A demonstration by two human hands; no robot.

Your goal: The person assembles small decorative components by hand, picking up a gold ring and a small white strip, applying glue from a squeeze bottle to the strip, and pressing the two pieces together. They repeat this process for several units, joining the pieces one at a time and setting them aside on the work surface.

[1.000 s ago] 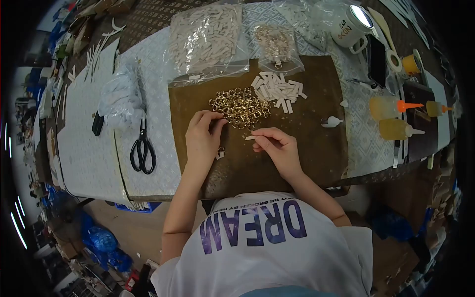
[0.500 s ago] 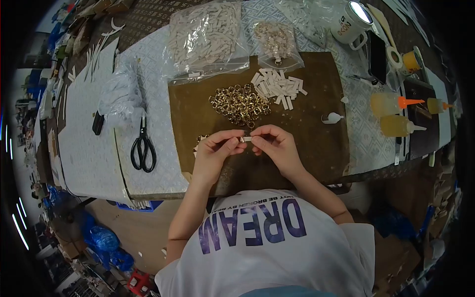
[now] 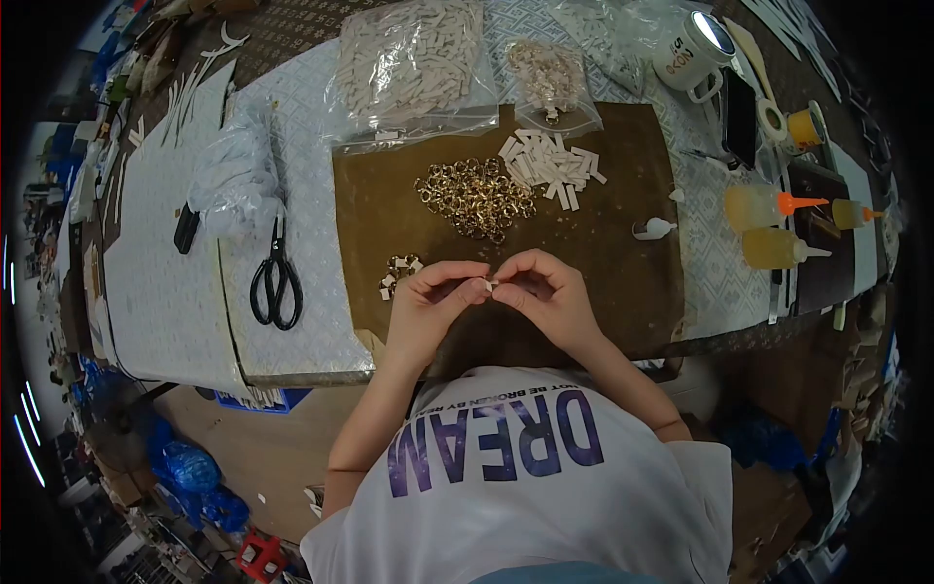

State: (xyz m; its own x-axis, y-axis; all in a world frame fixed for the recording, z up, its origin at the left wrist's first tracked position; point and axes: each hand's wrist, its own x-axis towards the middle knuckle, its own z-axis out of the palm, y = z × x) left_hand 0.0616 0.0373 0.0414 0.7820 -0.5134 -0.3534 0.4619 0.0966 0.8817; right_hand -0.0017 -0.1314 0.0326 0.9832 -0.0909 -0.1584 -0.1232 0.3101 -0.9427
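Over the front part of the brown mat [image 3: 603, 263], my left hand [image 3: 433, 300] and my right hand [image 3: 550, 297] meet fingertip to fingertip. Both are closed in a pinch on a small white strip [image 3: 490, 285], of which only a short, bent-looking piece shows. The fingers hide the rest of it. Just beyond them lies a heap of gold metal rings [image 3: 474, 200]. A pile of loose white strips [image 3: 553, 165] touches that heap at its right. Beside my left hand is a small cluster of rings with white strips on them [image 3: 397, 275].
Black-handled scissors [image 3: 276, 287] lie left of the mat, near a plastic bag [image 3: 238, 180]. Bags of strips [image 3: 413, 58] and rings [image 3: 550, 78] sit at the back. Yellow-liquid bottles [image 3: 773, 248], a phone [image 3: 739, 122] and a mug [image 3: 693, 58] stand or lie on the right.
The white strip, stretched flat between my fingertips before, now shows as a shorter, bent piece. My hands have drawn closer together, and more of the small cluster beside my left hand shows.
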